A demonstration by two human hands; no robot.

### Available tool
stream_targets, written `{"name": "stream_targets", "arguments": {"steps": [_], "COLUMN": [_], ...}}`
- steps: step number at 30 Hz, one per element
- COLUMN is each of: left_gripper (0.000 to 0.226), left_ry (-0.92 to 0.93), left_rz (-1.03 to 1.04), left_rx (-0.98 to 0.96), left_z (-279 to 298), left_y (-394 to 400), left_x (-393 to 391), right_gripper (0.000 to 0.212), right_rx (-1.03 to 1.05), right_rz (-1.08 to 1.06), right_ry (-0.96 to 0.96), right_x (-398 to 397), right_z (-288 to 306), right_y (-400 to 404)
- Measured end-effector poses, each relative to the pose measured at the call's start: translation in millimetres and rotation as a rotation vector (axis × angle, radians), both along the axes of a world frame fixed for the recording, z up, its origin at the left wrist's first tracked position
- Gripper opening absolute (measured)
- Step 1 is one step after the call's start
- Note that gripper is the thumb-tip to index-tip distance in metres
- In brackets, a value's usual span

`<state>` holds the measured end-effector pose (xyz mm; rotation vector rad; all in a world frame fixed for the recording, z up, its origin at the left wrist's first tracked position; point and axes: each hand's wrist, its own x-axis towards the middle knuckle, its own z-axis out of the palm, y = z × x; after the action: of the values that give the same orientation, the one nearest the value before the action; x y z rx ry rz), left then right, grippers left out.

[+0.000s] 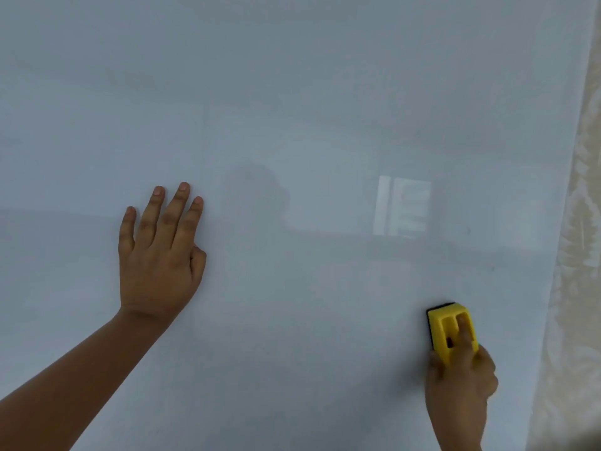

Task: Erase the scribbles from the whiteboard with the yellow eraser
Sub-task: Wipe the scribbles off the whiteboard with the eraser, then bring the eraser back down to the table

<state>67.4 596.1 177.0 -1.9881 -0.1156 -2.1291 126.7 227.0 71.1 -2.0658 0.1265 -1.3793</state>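
Note:
The whiteboard [292, 109] fills nearly the whole view, pale grey-blue, with no clear scribbles visible, only faint smudges and reflections. A yellow eraser [446, 327] with a dark pad lies pressed against the board at the lower right. My right hand [461, 375] grips it from below, one finger resting in its top groove. My left hand [159, 252] lies flat on the board at the left, fingers spread and pointing up, holding nothing.
A cream patterned wall or curtain [572, 288] borders the whiteboard along its right edge, close to the eraser. A bright window reflection [401, 206] shows on the board right of centre.

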Motion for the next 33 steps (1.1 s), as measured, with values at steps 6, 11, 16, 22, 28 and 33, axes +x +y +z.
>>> {"name": "stream_targets", "arguments": {"steps": [6,11,16,22,28,33], "left_gripper": [0.050,0.050,0.049,0.069,0.078,0.082], "left_ry": [0.010,0.021,0.046,0.194,0.428,0.598], "left_rz": [-0.024,-0.035,-0.193,-0.324,-0.293,-0.252], "left_rx": [-0.005,0.001,-0.054,-0.038,0.373,0.654], "left_z": [1.2,-0.2,1.4,-0.4,-17.4,-52.8], "left_y": [0.6,0.0,-1.8,7.7,-7.7,-45.6], "left_x": [-0.8,-2.7,-6.7,-13.3,-19.8,-1.5], "right_gripper": [0.066,0.070,0.068,0.071,0.074,0.061], "right_rx": [0.159,-0.164,-0.459,-0.892,-1.097,-1.019], "right_rz": [-0.016,-0.026,0.112,0.341,0.338,0.339], "right_ry": [-0.070,-0.300,-0.371,-0.307,-0.301,-0.319], "right_x": [14.6,-5.3,-36.1,-48.3,-34.9,-35.0], "right_z": [119.5,162.4,94.8,-26.7,-8.2,0.9], "right_y": [27.7,118.8,179.0,181.5,134.4,118.1]}}
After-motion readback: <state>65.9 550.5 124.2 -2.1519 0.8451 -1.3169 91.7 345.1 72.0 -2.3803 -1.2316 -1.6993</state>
